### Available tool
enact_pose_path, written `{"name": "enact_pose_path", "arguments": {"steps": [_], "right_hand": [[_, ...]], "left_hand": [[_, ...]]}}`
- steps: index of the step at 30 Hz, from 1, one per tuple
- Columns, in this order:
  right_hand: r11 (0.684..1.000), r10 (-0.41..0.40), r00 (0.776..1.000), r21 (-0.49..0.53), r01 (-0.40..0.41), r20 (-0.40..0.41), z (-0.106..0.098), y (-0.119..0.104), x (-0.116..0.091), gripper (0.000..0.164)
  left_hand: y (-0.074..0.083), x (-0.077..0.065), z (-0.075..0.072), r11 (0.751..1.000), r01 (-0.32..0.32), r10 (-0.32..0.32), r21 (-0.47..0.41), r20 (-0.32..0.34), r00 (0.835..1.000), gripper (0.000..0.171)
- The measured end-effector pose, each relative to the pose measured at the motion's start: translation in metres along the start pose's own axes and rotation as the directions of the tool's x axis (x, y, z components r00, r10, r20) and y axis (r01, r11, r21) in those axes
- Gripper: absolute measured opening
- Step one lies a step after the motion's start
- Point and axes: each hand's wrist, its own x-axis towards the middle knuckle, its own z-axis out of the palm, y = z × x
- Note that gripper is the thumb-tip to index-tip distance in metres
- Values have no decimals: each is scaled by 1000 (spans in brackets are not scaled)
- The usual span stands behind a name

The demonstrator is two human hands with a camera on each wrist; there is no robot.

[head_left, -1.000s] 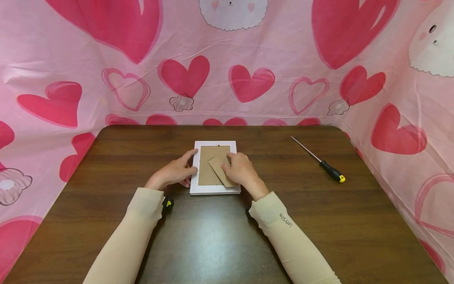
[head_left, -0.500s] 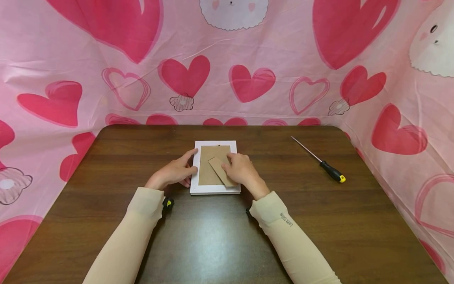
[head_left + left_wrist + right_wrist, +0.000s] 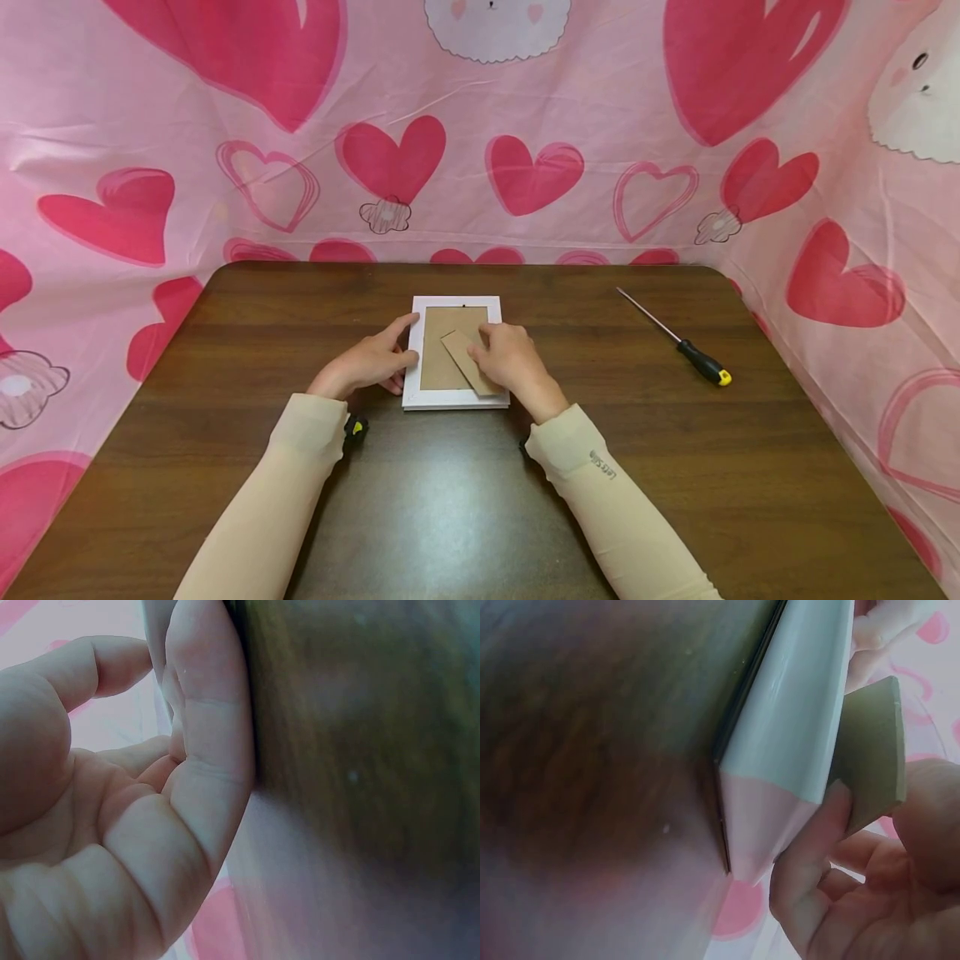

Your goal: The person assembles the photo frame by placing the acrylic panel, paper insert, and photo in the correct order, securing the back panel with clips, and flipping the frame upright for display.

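Note:
A white picture frame (image 3: 450, 400) lies back side up on the table, its brown backing board (image 3: 444, 321) showing. Slanted over the lower right of the board is a brown easel stand (image 3: 472, 375). My left hand (image 3: 363, 360) grips the frame's left edge, thumb on the white border and lower fingers against the side by the tabletop. At the right edge, my right hand (image 3: 513, 358) holds the frame, its thumb on the stand. In the right wrist view the stand (image 3: 874, 750) tilts up off the frame (image 3: 787, 712), between thumb and fingers.
A screwdriver (image 3: 701, 362) with a black and yellow handle lies to the right, its shaft pointing toward the back. The dark wooden table (image 3: 450, 508) is bordered at the back and sides by a pink heart-patterned cloth (image 3: 461, 237).

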Motion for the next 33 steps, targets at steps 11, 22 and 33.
{"name": "enact_pose_path", "arguments": {"steps": [11, 22, 33], "right_hand": [[995, 43, 999, -93, -46, -31, 1, -6, -5, 44], [996, 34, 999, -82, -36, -24, 1, -4, -5, 45], [993, 50, 999, -105, -51, -15, 2, -5, -6, 47]], "left_hand": [[0, 0, -1, 1000, -7, 7, 14, 5, 1000, 82], [0, -1, -1, 1000, -15, 15, 13, 7, 1000, 81], [-1, -1, -1, 1000, -12, 12, 22, 4, 1000, 82]]}}
